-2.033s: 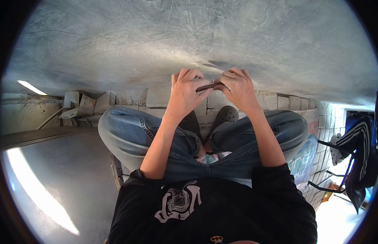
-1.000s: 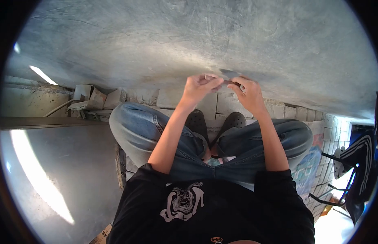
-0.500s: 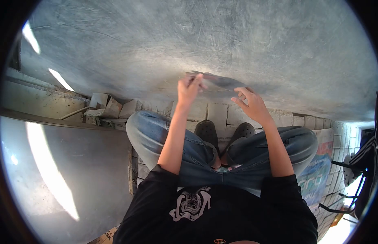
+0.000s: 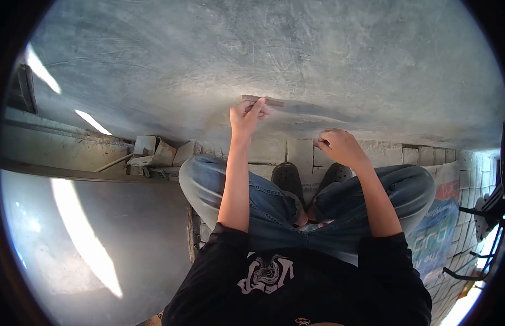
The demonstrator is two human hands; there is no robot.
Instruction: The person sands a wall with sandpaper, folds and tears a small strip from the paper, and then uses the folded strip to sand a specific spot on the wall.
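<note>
My left hand point(image 4: 245, 117) is closed on a thin, flat reddish-brown strip point(image 4: 273, 102), pinched between thumb and fingers. The strip lies level, right at the grey wall surface point(image 4: 317, 49), and juts out on both sides of the fingers. Lower and to the right, my right hand point(image 4: 343, 146) is closed with its fingers curled toward the thumb, close to the wall's lower part. I cannot tell what, if anything, its fingertips hold. Between the hands a dark shadow stretches across the wall.
Below the wall runs a paved floor point(image 4: 301, 152), where my dark clogs point(image 4: 287, 179) rest. To the left stand a smooth grey panel point(image 4: 138, 228) and some broken blocks point(image 4: 163, 153). A printed sheet point(image 4: 434, 239) and dark metal legs point(image 4: 463, 274) are at the right.
The view has shifted slightly. My left hand has moved a little left with the strip, which now shows sharply. My right hand has dropped lower and its fingers have curled in.
</note>
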